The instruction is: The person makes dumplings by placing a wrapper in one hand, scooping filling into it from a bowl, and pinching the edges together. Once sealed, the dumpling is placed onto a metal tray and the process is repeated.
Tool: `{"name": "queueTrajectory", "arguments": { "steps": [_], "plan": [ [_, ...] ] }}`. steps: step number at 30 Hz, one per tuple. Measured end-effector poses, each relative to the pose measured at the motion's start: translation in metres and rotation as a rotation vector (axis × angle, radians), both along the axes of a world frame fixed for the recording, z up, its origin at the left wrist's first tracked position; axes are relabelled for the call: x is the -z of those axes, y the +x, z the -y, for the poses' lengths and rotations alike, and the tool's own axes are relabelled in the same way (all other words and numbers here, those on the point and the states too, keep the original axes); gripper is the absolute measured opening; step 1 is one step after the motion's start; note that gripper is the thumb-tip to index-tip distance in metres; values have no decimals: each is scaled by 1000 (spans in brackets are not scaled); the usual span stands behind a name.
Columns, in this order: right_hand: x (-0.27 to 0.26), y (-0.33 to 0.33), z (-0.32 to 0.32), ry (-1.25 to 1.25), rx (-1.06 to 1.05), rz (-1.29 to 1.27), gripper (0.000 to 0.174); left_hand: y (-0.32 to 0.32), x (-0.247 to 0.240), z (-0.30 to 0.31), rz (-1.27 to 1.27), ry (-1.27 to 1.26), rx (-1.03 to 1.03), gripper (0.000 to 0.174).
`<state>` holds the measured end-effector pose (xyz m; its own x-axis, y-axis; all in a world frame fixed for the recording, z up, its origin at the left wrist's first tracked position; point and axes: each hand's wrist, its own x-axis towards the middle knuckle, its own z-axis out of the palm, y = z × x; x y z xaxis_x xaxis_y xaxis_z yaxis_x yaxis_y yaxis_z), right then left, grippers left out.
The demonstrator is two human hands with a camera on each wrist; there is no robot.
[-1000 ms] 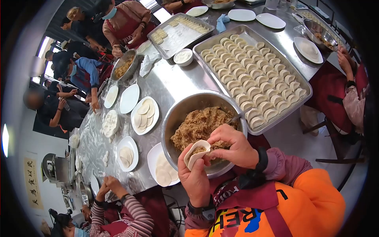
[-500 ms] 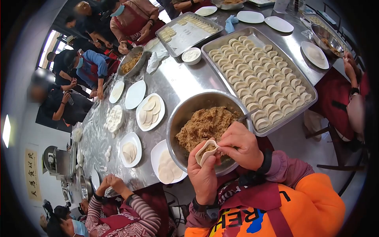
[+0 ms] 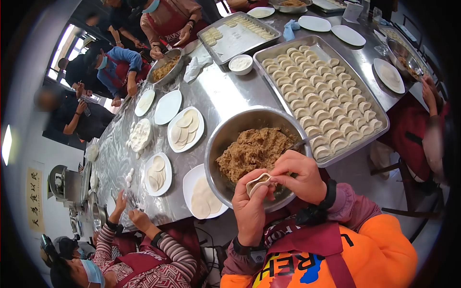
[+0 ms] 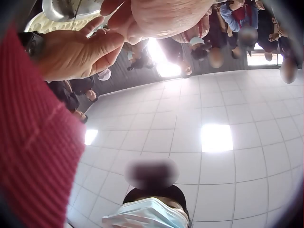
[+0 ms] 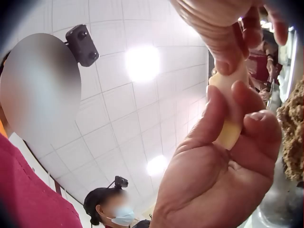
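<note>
Over the near rim of a steel bowl (image 3: 211,144), the left hand (image 3: 249,206) holds a folded dough wrapper (image 3: 259,183) between thumb and fingers. The right hand (image 3: 301,178) pinches the wrapper's right edge with thumb and forefinger. Brown filling (image 3: 254,151) fills much of the bowl, and a utensil handle (image 3: 301,143) leans at its right rim. In the right wrist view the pale dough (image 5: 229,135) shows between the fingers of the left hand (image 5: 218,175), with the right hand (image 5: 218,28) above. The left wrist view hides the dough behind the hands.
A tray (image 3: 331,161) of dumplings in rows stands beyond the bowl to the right. Plates of round wrappers (image 3: 188,185) lie to the left. A small white bowl of flour (image 3: 240,63) stands behind. Another person's hands (image 3: 139,220) are at the table's left edge.
The wrapper's opening looks narrower, with its edges closer together. Both hands stay on it. The head view has shifted slightly, and the neighbouring person's hands at the left have moved apart.
</note>
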<state>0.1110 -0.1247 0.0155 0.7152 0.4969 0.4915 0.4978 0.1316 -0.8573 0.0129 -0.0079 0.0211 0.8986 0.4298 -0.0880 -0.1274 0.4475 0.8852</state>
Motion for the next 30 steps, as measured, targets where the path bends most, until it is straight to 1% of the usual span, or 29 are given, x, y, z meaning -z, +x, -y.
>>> {"name": "queueTrajectory", "arguments": {
  "steps": [3,6,9,10,13,16,19,22,25,28,30],
  "plan": [
    [-2,-1,0,-20,5,85,11,2,-2,1,10,10,-27,25],
    [-2,-1,-4,38,-69,-37,13,0,2,-3,16,52,14,23],
    [1,0,-7,84,-105,-287,15,-1,0,-4,28,96,48,23],
    [-4,2,-3,15,-107,-199,14,0,-2,-3,18,102,50,23],
    [-3,2,1,2,-61,-16,13,3,-5,0,63,21,26,26],
    [-9,-4,3,24,-1,5,12,3,0,-2,71,-40,53,27],
    [-4,-4,1,49,-6,-26,12,4,0,-4,43,2,54,26],
    [-4,-5,0,57,-37,-23,12,2,4,-7,-5,132,74,24],
    [-6,-2,-3,41,-37,-44,13,0,-1,-7,5,231,89,22],
    [-7,-1,-8,86,-30,-92,12,1,1,-6,39,230,52,27],
    [-12,-3,-8,80,-58,-212,12,3,-1,-5,39,207,40,29]
  ]
}}
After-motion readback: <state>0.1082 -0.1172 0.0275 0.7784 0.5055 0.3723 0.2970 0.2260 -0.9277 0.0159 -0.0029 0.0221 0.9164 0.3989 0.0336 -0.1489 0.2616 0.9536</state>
